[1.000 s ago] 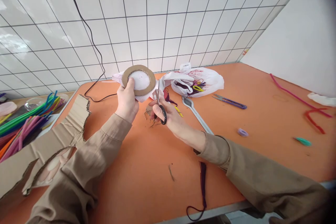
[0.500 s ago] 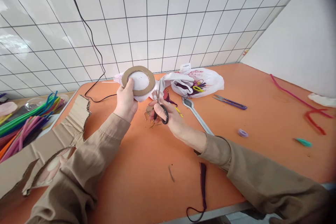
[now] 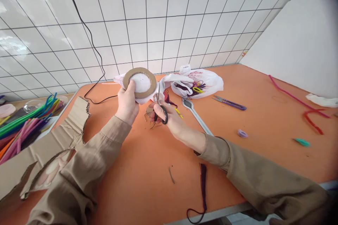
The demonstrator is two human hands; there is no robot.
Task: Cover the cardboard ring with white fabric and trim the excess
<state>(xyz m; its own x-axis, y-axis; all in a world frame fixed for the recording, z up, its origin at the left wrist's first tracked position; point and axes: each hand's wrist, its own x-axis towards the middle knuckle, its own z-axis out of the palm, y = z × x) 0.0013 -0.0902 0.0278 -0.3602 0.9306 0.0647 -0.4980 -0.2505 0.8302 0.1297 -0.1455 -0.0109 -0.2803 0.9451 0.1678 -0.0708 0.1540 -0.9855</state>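
Observation:
My left hand (image 3: 128,102) grips a round cardboard ring (image 3: 126,77), its thumb on the ring's inner edge. White material (image 3: 141,82) shows through the ring's opening and sticks out around it. Black-handled scissors (image 3: 164,114) are in my right hand (image 3: 169,114), with the blades pointing up at the white material on the ring's right side. Small brown scraps (image 3: 152,124) lie on the table under my right hand.
Torn cardboard (image 3: 60,123) and colourful pipe cleaners (image 3: 26,121) lie left. Behind is a white plastic bag (image 3: 211,79) of threads. To the right are purple snips (image 3: 229,102), a lilac ring (image 3: 242,133) and red pipe cleaners (image 3: 313,121). A dark tassel (image 3: 203,186) lies in front.
The view has shifted slightly, so the table items appear a little further left. Both hands keep their holds on the ring and the scissors.

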